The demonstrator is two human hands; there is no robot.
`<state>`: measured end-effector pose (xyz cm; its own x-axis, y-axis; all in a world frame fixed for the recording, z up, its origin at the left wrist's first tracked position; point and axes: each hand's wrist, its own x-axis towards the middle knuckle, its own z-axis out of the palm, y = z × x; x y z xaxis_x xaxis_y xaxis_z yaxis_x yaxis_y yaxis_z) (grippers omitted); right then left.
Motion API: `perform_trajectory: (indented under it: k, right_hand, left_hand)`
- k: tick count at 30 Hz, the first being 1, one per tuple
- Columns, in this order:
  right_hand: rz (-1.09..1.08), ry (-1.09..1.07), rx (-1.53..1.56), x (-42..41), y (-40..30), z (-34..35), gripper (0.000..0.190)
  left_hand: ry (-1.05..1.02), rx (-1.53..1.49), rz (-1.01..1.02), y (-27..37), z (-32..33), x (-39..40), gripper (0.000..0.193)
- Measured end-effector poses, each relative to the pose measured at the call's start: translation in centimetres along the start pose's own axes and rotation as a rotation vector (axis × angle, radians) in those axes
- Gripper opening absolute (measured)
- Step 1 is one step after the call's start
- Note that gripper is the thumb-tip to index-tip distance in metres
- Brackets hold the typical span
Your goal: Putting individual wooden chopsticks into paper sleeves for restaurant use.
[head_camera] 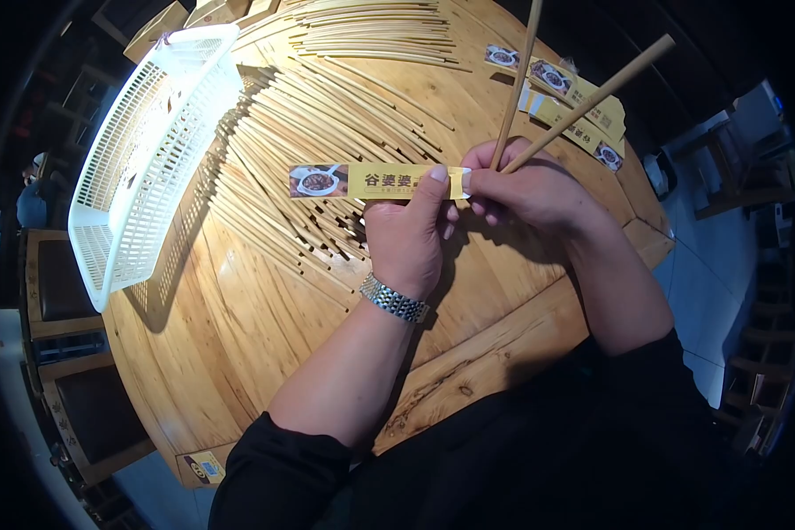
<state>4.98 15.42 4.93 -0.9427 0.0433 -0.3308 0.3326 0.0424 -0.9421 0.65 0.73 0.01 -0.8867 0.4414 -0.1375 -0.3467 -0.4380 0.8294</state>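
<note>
My left hand (407, 232) grips a yellow paper chopstick sleeve (377, 181), thumb on top; the sleeve bears writing and a picture of a bowl. At its right end, my right hand (523, 182) pinches the sleeve's edge and also holds two wooden chopsticks (586, 106), which spread apart and point up and away. Beneath and beyond the left hand, many loose wooden chopsticks (331, 126) lie fanned out on the wooden table (232, 318). More paper sleeves (570, 106), printed alike, lie in a loose pile beyond my right hand.
A white plastic basket (165, 159) stands tilted on its side at the table's left. Another row of chopsticks (377, 30) lies at the far edge, near cardboard boxes (156, 30). A small card (203, 468) is at the near left edge. Chairs (96, 411) stand left of the table.
</note>
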Motion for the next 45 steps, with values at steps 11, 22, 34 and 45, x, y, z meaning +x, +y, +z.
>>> perform_trajectory:
  k: [11, 22, 34, 45]
  right_hand:
    - [-0.1, 0.072, 0.0, -0.1, 0.1, 0.6, 0.01]
    - [-0.217, 0.106, -0.196, 0.2, 0.5, 0.7, 0.014]
    - [-0.184, 0.054, 0.091, 0.4, 0.9, 0.3, 0.014]
    - [-0.416, 0.264, 0.426, 0.0, 0.3, -0.8, 0.03]
  left_hand:
    - [-0.059, -0.19, -0.04, -0.1, -0.4, 0.4, 0.018]
    - [-0.054, -0.163, -0.033, 0.0, -0.3, 0.4, 0.017]
    - [-0.12, -0.131, -0.091, 0.0, -0.1, 0.4, 0.025]
    - [-0.028, -0.173, -0.037, 0.0, -0.3, 0.5, 0.023]
